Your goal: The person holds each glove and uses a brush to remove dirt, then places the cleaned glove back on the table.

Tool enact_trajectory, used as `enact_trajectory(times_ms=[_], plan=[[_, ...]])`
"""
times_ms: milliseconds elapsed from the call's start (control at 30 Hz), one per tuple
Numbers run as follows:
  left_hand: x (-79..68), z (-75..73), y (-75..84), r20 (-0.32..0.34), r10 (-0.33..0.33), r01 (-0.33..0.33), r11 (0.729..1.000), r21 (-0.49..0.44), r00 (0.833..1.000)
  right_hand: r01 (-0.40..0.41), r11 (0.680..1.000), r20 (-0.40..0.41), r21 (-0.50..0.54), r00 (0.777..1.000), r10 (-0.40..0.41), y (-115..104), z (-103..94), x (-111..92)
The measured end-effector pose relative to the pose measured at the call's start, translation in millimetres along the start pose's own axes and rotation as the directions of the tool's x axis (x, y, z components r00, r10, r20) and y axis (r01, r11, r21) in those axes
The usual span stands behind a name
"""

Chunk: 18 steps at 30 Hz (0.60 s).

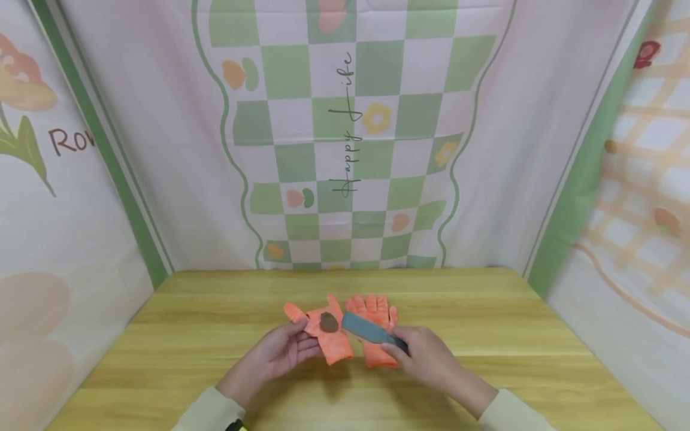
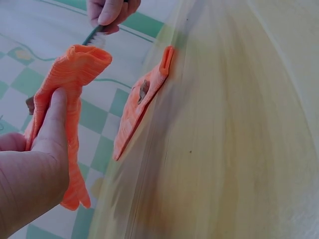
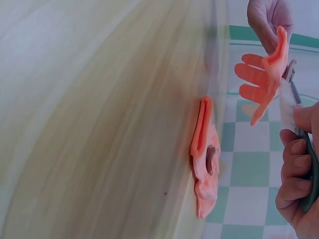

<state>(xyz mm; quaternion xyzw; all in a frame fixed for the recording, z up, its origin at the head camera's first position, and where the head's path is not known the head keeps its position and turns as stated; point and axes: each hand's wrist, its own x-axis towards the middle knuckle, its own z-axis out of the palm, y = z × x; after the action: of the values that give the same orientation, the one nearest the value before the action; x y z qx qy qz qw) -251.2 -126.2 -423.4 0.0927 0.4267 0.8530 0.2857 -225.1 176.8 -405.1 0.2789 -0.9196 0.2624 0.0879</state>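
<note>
My left hand pinches an orange knit glove between thumb and fingers, holding it above the table. A brown lump or patch, perhaps mud, sits on the glove's face. My right hand grips the handle of a grey-green brush; its white bristles show in the right wrist view, close to the held glove. A second orange glove lies flat on the table, partly hidden behind the brush. It too bears a brown patch, seen in the left wrist view.
The wood-grain table spreads around both hands. Behind it hangs a green-and-white checked cloth, with printed curtains at the sides.
</note>
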Motion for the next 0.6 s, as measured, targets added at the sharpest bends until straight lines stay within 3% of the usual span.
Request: enact_trajectory(times_ms=[333,600], plan=[[1.5,-1.2,0.0,0.003,-0.016,0.016,1.0,0.019,1.0,-0.032,0.999,-0.021,0.038,0.999,0.033,-2,-9.9,4],[4.2,1.2,-1.4,0.031,-0.021,0.019,0.999,0.046,0.999,0.049,0.997,-0.028,0.064,0.998,-0.048,-11,-5.6,12]])
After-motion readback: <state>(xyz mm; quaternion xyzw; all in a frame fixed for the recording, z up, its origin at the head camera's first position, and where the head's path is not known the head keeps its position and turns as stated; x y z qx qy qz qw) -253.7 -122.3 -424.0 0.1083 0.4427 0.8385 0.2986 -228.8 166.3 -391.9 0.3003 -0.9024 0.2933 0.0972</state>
